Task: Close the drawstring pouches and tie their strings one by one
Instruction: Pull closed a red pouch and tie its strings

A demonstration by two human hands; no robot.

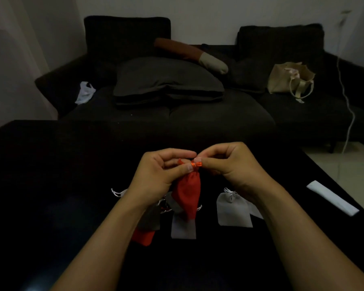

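While small red fabric drawstring pouch (187, 194) hangs above black table (51, 175), left hand (162, 171) pinches gathered neck, right hand (225, 162) pinches orange string (195, 164); advise steady, even pull to seat knot.

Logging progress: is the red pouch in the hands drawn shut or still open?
Shut. The red pouch has its neck gathered tight under an orange string, pinched by the left hand and right hand.

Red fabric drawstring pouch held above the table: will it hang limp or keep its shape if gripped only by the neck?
Probably limp: the red fabric drawstring pouch dangles and creases below the hands pinching its cinched neck. Likely light too, since fingertips alone carry it.
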